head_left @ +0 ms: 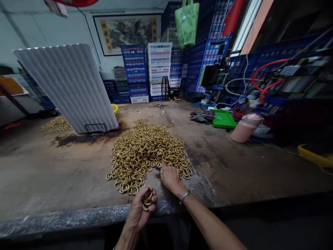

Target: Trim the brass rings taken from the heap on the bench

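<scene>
A large heap of brass-coloured rings lies on the worktable. At the table's front edge, my left hand is cupped with its fingers curled round several of the rings. To its right, my right hand reaches to the near side of the heap, palm down, a bracelet on the wrist. A small dark flat tool sticks out from its fingers to the left, close to the rings. Its fingertips are partly hidden.
A white corrugated panel leans in a wire stand at the left, with more rings beside it. On the right are a green tray, a pink bottle, a dark cloth and a yellow container. Crates are stacked behind.
</scene>
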Available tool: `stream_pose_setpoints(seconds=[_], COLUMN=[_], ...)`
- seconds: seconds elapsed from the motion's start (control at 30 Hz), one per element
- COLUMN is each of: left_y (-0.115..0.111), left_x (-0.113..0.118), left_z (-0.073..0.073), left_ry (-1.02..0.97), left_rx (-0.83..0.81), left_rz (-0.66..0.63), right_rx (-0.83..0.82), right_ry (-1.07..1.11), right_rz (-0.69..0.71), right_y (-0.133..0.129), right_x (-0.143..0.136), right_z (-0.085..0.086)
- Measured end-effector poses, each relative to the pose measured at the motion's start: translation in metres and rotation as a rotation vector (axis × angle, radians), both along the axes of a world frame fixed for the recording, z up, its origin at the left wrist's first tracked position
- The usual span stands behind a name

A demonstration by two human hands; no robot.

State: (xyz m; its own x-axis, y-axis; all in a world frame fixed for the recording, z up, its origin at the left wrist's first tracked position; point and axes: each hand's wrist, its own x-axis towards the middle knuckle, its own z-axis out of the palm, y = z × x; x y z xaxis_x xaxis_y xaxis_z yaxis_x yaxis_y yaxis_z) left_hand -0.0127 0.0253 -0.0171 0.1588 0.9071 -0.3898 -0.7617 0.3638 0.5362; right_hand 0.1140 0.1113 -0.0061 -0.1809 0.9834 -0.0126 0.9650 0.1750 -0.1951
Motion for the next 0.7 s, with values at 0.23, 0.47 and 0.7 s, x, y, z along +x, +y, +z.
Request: stream_pose_setpoints(seconds=[0.23, 0.47, 0.7], left_y=[0.003, 0.004, 0.004], left_x=[0.001, 0.005, 0.008], left_z=[0.005, 0.006, 0.001], left_ry=[0.073, 0.404, 0.567], left_rx=[0.021, 0.079, 0.147], left_rz=[0.047, 0.158, 0.105], right_rx=[0.005, 0.014, -0.069], right_ry=[0.031, 0.400, 0.904], right_rz=[0.061, 0.163, 0.231], right_y=[-0.004, -0.018, -0.034], right_x=[0.003, 0.007, 0.001], right_z=[-0.004, -0.011, -0.007])
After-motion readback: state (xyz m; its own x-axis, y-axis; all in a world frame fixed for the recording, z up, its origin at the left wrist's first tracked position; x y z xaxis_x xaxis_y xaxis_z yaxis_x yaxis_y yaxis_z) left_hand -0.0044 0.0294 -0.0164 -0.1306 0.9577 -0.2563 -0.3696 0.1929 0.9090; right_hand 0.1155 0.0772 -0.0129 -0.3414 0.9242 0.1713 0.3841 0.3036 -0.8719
